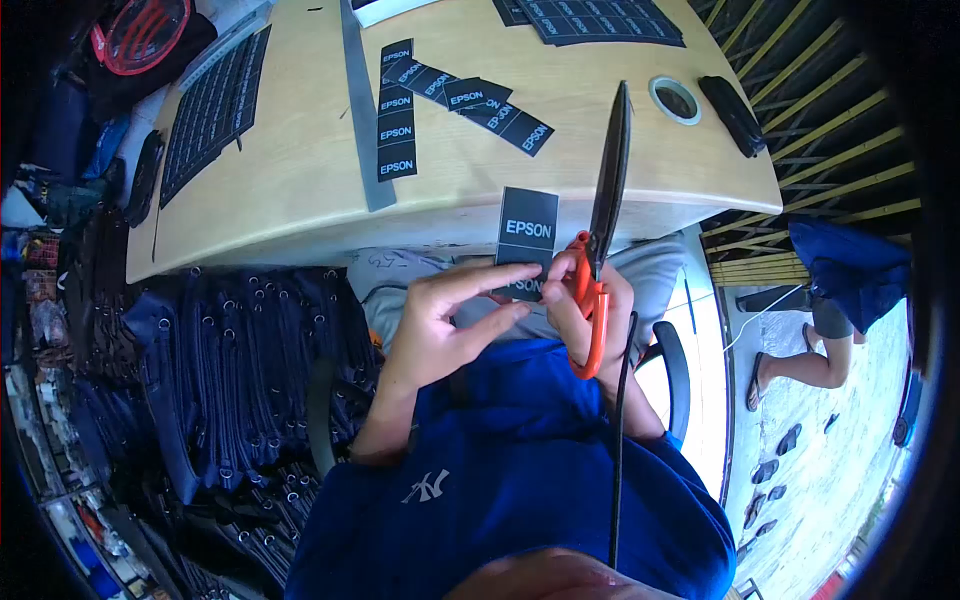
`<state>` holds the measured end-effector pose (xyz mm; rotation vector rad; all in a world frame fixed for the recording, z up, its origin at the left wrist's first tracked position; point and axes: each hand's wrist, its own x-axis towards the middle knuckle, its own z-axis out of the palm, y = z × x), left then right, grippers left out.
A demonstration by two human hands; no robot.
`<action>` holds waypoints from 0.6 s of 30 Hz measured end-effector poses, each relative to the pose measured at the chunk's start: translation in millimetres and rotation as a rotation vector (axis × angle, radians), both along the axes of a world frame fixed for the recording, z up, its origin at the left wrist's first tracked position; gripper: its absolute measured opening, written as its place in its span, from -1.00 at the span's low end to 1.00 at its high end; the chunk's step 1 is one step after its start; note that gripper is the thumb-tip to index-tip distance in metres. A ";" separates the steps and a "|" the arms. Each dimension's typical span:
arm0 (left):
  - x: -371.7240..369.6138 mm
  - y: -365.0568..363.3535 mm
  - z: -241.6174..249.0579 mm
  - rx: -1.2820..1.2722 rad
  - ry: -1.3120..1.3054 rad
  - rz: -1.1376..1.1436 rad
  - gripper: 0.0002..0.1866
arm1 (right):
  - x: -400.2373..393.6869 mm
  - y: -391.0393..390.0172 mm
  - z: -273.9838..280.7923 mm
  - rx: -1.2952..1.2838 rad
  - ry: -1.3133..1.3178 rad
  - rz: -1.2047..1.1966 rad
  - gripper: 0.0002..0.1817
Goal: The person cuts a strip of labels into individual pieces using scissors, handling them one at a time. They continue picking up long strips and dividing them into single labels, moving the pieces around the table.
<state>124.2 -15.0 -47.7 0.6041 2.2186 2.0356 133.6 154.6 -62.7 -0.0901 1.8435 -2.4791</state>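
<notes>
Between my hands, just in front of the desk's near edge, is a short black label strip [528, 240] printed EPSON in white. My left hand [440, 320] holds it from the left, index finger lying across its lower label and thumb below. Orange-handled scissors [597, 335] are in my right hand [610, 300], their dark blades pointing up and away, toward the desk. The right fingertips meet the strip's lower right edge. More EPSON strips [396, 130] lie on the desk, one upright column and several overlapping at a slant [520, 128].
On the desk [290, 150] are a metal ruler [365, 120], a tape roll [675, 100], a black case [731, 115] and label sheets [600, 20] [215, 115]. Dark straps with metal rings [250, 370] hang at left. Another person's leg [810, 370] shows at right, beyond a slatted gate [830, 120].
</notes>
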 end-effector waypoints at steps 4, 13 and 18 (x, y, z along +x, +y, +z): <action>5.8 1.8 -7.9 -0.008 0.039 -0.012 -0.58 | -0.1 0.7 -2.3 0.175 0.120 0.026 -0.84; 4.2 -7.0 -5.5 0.182 -0.014 0.018 -0.60 | 1.8 12.3 -8.5 0.367 0.184 0.243 -0.77; 8.6 -0.5 -9.3 0.232 -0.048 0.061 -0.57 | 3.3 13.5 -14.3 0.334 0.237 0.233 -0.70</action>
